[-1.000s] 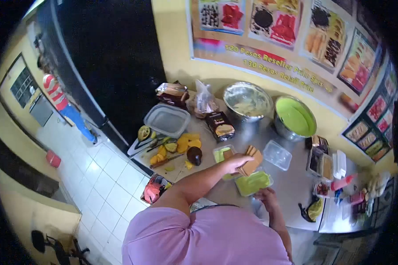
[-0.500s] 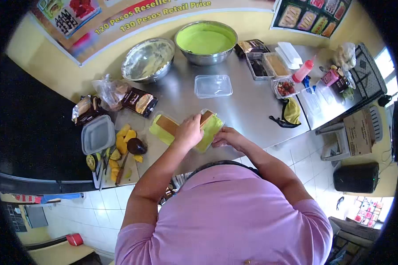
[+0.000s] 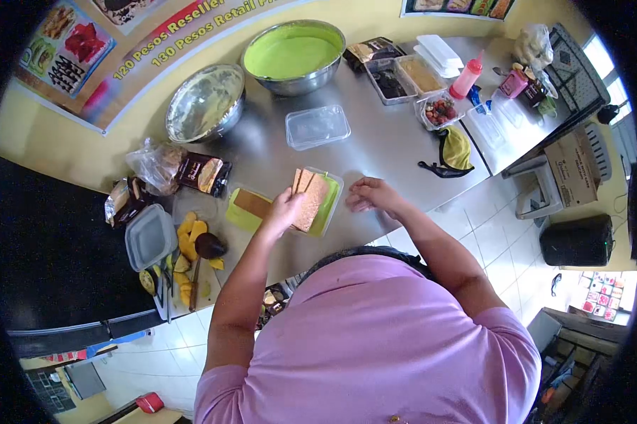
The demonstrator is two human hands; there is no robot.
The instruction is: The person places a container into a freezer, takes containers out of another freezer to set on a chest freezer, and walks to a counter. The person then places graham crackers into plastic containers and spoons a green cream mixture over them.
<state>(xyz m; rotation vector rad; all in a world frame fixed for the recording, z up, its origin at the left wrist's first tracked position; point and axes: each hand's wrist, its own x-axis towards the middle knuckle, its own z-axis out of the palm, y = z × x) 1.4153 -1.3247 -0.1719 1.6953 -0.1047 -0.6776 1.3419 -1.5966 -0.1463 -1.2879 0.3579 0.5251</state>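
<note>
My left hand (image 3: 284,213) is closed around a few brown graham crackers (image 3: 311,203), fanned out above a clear plastic tub (image 3: 339,185). Bright green cream (image 3: 327,212) shows in that tub around the crackers, which hide much of it. Just left stands a second tub with green cream (image 3: 242,219) and a brown cracker (image 3: 252,203) lying on it. My right hand (image 3: 372,196) is off to the right of the tubs, fingers loosely bent and apart, holding nothing that I can see.
A steel bowl of green cream (image 3: 293,56) and a smeared bowl (image 3: 205,102) stand at the back. A clear lid (image 3: 318,127) lies mid-table. Cut mangoes (image 3: 191,240) and a knife are at left; strawberries (image 3: 440,111) and a pink squeeze bottle (image 3: 467,78) at right.
My left hand has lifted from the tub and now shows crackers in its grip. My right hand has let go of the tub's edge and moved right. The view has turned slightly.
</note>
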